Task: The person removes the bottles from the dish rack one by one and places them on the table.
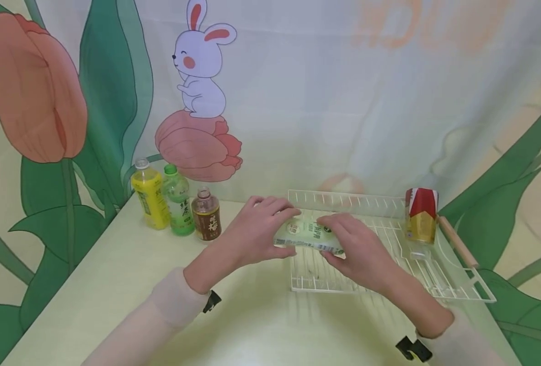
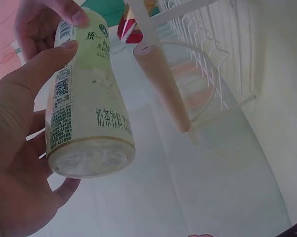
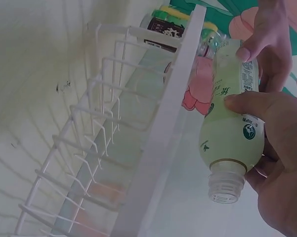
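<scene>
A pale green milk tea bottle [image 1: 304, 234] lies sideways in the air between both hands, overlapping the left part of a white wire rack [image 1: 329, 284] in the head view. My left hand [image 1: 263, 231] grips its base end, thumb and fingers round the label. Toward the neck, my right hand [image 1: 357, 249] holds the other end. In the right wrist view the bottle's threaded neck [image 3: 226, 187] shows without a cap. Its clear base [image 2: 91, 160] faces the left wrist camera.
A red and gold bottle [image 1: 421, 216] stands neck down at the rack's right side, near a wooden handle [image 1: 457, 241]. At the table's back left stand a yellow bottle [image 1: 151, 198], a green bottle [image 1: 179, 203] and a brown-labelled bottle [image 1: 206, 216]. A printed curtain [image 1: 297, 101] hangs behind.
</scene>
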### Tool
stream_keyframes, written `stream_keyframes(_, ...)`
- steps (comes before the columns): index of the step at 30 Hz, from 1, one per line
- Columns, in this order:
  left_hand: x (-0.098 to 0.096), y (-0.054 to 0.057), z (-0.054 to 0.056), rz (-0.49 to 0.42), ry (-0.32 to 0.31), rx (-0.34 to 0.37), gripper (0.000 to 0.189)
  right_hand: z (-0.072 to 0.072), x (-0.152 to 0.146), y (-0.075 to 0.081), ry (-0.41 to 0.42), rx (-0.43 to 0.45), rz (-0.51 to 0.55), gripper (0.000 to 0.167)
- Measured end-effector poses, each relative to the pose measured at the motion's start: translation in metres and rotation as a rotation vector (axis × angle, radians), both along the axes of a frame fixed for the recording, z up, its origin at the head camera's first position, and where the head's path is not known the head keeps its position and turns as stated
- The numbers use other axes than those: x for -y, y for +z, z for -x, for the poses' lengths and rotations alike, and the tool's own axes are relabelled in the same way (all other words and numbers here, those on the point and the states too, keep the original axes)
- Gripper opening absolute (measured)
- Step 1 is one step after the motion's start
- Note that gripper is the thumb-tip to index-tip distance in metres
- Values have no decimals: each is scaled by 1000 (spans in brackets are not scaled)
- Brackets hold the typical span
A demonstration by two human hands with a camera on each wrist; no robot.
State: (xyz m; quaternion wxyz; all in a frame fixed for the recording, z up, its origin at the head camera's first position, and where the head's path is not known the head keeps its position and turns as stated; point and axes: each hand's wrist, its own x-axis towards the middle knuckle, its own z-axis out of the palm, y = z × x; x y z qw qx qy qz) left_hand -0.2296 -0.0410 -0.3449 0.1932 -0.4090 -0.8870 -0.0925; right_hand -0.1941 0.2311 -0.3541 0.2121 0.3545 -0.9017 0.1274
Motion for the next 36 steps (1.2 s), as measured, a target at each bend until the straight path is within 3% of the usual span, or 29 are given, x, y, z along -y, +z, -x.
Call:
stream_keyframes(10, -6, -6, -9, 37, -14, 54, 62, -11, 8, 3, 55, -30, -11, 67)
stream_keyframes(19, -8, -5, -8, -23, -16, 16, 62, -7, 11, 11, 69, -84, -23, 66)
stream_keyframes(28, -12, -10, -8, -81, -34, -26, 55, -5, 6, 9, 82, -100, -2, 65)
stream_keyframes(36, -17, -9, -6, -106, -8, 29, 58, -4, 2, 8, 87, -131, -6, 72)
